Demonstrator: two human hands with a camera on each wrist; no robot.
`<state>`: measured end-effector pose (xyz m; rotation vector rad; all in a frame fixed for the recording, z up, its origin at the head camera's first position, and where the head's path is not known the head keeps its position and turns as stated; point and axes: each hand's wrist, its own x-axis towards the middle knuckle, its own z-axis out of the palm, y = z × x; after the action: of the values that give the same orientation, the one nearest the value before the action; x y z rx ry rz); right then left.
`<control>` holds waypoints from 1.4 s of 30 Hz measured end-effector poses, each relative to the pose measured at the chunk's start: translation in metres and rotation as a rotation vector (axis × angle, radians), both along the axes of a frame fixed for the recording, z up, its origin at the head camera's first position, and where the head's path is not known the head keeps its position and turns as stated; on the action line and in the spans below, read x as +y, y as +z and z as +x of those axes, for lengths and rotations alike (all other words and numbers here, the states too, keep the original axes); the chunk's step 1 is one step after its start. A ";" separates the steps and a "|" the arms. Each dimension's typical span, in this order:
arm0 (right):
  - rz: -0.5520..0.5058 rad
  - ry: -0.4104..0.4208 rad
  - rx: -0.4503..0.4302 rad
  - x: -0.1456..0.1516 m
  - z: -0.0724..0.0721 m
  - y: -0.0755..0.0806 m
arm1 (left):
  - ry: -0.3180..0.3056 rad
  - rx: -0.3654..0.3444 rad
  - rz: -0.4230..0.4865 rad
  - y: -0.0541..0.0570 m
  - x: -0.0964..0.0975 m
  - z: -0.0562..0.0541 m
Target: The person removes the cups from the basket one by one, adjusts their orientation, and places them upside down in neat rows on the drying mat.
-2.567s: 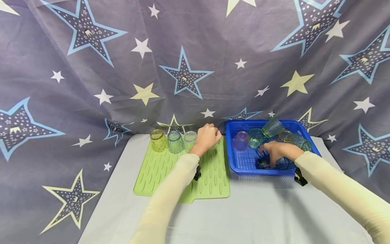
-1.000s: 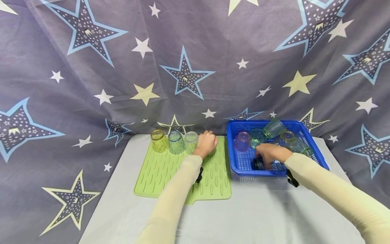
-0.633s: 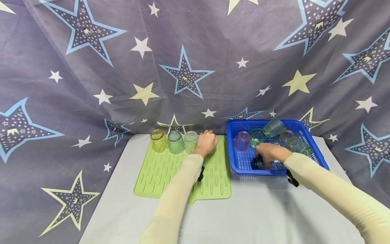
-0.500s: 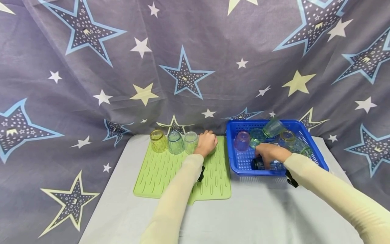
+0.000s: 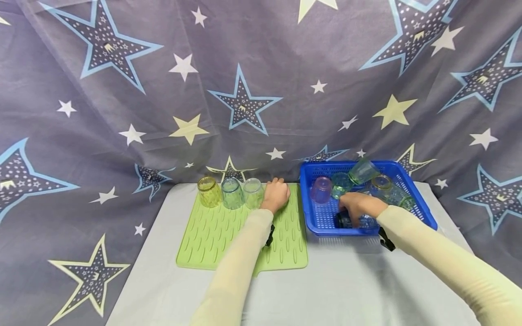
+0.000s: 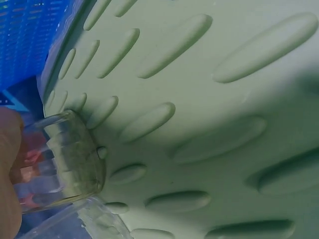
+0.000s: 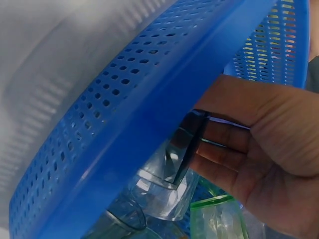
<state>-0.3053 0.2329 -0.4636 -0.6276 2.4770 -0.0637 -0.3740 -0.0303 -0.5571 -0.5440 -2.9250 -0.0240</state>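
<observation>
My left hand point(image 5: 276, 195) is low over the back of the green drying mat point(image 5: 244, 240), gripping a clear faceted glass point(image 6: 75, 159) whose far end meets the mat in the left wrist view. To its left, a yellow glass point(image 5: 210, 194), a light blue glass point(image 5: 233, 194) and a pale clear glass point(image 5: 253, 194) stand in a row. Inside the blue basket point(image 5: 308, 213), my right hand point(image 5: 360, 206) holds a dark blue glass point(image 5: 343, 220) near the front wall. The right wrist view shows thumb and fingers around that dark glass point(image 7: 187, 144), partly hidden by the basket rim.
Several more glasses share the basket: a pink one point(image 5: 321, 191), a green one point(image 5: 341, 184), a tilted pale green one point(image 5: 363, 172) and an amber-rimmed one point(image 5: 381, 183). A white cloth point(image 5: 318, 290) covers the table. A star-patterned curtain point(image 5: 171, 99) hangs behind.
Since the oldest frame, my left hand has come down towards the mat. My right hand has moved slightly left with the dark glass. Over the last second both hands stay nearly still.
</observation>
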 end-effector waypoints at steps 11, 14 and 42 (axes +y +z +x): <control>-0.064 0.062 -0.021 0.006 -0.005 0.001 | 0.021 -0.057 -0.041 -0.001 0.002 0.001; -0.098 0.085 -0.019 0.009 -0.006 0.003 | 0.017 -0.056 -0.038 0.000 0.001 0.001; -0.650 -0.220 -0.015 0.052 0.003 0.018 | 0.028 -0.058 -0.031 0.001 0.002 0.001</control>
<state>-0.3028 0.2846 -0.4457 -0.5949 2.4850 -0.9802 -0.3725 -0.0285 -0.5560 -0.5150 -2.9940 0.0098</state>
